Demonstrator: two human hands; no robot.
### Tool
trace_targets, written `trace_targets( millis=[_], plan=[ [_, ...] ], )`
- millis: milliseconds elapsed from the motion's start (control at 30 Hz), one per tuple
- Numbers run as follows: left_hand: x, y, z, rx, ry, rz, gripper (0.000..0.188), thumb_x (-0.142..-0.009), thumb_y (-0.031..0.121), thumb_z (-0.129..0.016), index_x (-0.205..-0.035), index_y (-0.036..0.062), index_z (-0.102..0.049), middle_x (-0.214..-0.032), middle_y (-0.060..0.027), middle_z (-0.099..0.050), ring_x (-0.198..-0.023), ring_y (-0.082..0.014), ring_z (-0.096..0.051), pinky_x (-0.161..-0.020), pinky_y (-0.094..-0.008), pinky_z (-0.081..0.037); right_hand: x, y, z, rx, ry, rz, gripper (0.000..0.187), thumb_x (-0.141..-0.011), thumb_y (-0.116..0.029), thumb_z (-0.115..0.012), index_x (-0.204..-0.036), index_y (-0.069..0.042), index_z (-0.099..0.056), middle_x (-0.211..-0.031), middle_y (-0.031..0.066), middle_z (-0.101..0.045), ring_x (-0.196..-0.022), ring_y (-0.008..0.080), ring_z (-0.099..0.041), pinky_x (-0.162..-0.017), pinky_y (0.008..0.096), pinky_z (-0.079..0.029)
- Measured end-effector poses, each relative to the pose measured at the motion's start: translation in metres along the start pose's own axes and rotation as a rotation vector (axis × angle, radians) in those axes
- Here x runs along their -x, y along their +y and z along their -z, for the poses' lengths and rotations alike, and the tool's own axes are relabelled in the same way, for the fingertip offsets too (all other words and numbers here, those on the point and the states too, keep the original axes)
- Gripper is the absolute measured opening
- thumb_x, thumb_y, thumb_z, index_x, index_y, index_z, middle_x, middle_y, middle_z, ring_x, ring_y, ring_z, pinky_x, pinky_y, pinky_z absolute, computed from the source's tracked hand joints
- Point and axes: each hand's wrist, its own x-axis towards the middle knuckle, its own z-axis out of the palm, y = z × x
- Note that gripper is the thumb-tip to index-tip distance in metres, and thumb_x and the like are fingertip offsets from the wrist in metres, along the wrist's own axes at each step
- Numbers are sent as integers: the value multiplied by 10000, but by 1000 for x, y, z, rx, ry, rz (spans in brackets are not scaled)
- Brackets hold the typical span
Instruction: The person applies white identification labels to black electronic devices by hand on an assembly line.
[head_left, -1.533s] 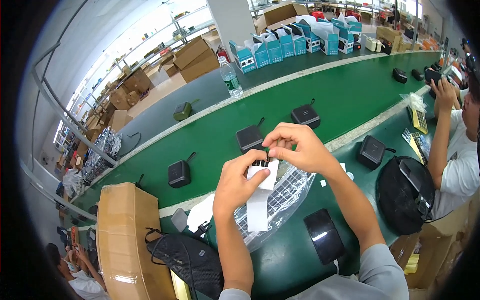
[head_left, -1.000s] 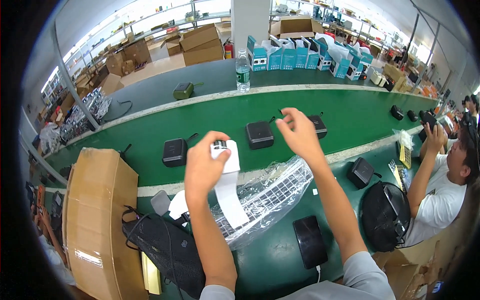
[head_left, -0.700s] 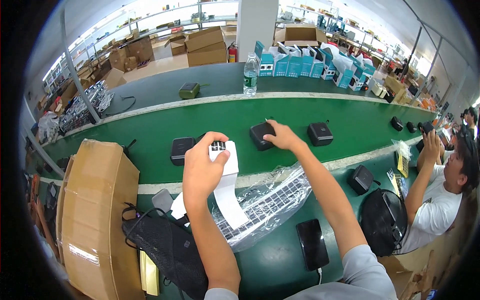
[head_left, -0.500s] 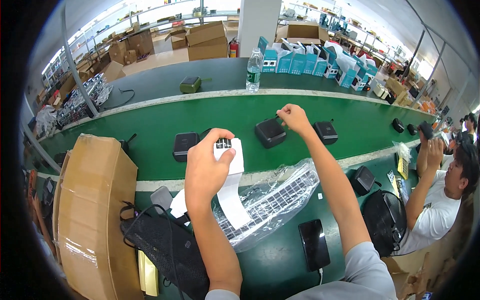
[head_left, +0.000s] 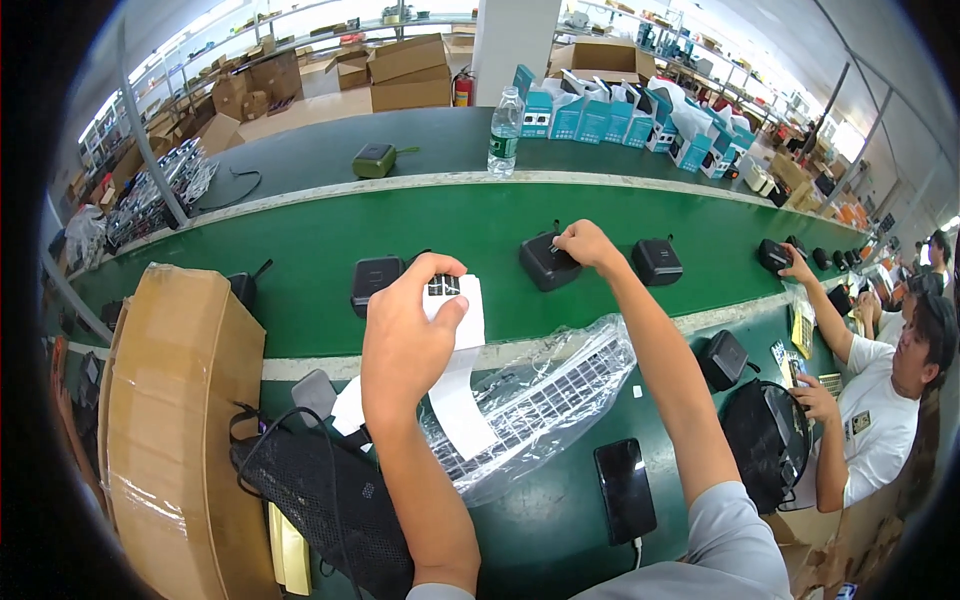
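My left hand (head_left: pixel 408 335) is closed around a white strip of label paper (head_left: pixel 462 400) with small black labels at its top end; the strip's tail hangs down over a clear plastic bag of black labels (head_left: pixel 545 400). The pinched fingertips of my right hand (head_left: pixel 588 245) touch the top of a black, rounded box-shaped device (head_left: pixel 548 265) on the green belt. Whatever is between those fingertips is too small to name. Similar black devices stand on either side, one (head_left: pixel 375 286) just behind my left hand and another (head_left: pixel 657 261) to the right of my right hand.
A tall cardboard box (head_left: pixel 180 420) and black mesh bag (head_left: pixel 330 500) stand at left. A phone (head_left: pixel 625 490) with a cable lies near me. Beyond the belt are a water bottle (head_left: pixel 504 135), a green device (head_left: pixel 375 161) and teal boxes (head_left: pixel 590 118). A co-worker (head_left: pixel 880 400) sits at right.
My right hand has come down from the device's corner onto its top. The devices have shifted slightly right along the belt. The co-worker's hand has brought a black device to the belt.
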Motion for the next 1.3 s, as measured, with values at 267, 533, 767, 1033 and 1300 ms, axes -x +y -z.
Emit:
trace_targets(
  millis=[267, 533, 767, 1033, 1300],
  plan=[
    [0, 2, 0, -49, -1, -4, 249, -749, 27, -653, -994, 25, -615, -784, -152, -639, -652, -298, -581, -682, -363, -453, -1, 8, 0, 203, 122, -2, 262, -756, -244, -701, -751, 19, -692, -793, 232, -677, -782, 365, -675, -740, 420, -521],
    [1, 3, 1, -19, -60, 46, 251, -748, 32, -658, -996, 35, -617, -755, -137, -619, -626, -273, -558, -648, -361, -436, 2, 16, 12, 139, 112, -28, 276, -762, -248, -696, -755, 27, -693, -826, 253, -674, -809, 380, -672, -766, 426, -523],
    [-1, -2, -3, 1, -40, 33, 249, -752, 25, -659, -998, 42, -622, -758, -134, -614, -610, -260, -548, -629, -354, -432, -2, 29, 17, 182, 132, -30, 289, -753, -250, -705, -718, 35, -675, -794, 236, -677, -806, 358, -681, -779, 428, -527],
    [-1, 6, 2, -68, -58, 72, 257, -752, 5, -664, -1002, 47, -621, -773, -130, -630, -645, -245, -582, -641, -335, -451, 11, 39, 10, 363, 692, -218, 367, -778, -290, -739, -855, 39, -596, -901, 182, -682, -941, 344, -644, -765, 422, -508],
    [-5, -6, -32, 91, -143, 10, 397, -722, -6, -708, -1088, 35, -560, -745, -158, -660, -641, -257, -640, -622, -332, -470, 120, -23, 20, -341, 414, 415, 104, -790, -107, -702, -865, -42, -672, -882, 103, -622, -688, 209, -613, -623, 303, -480]
  ],
)
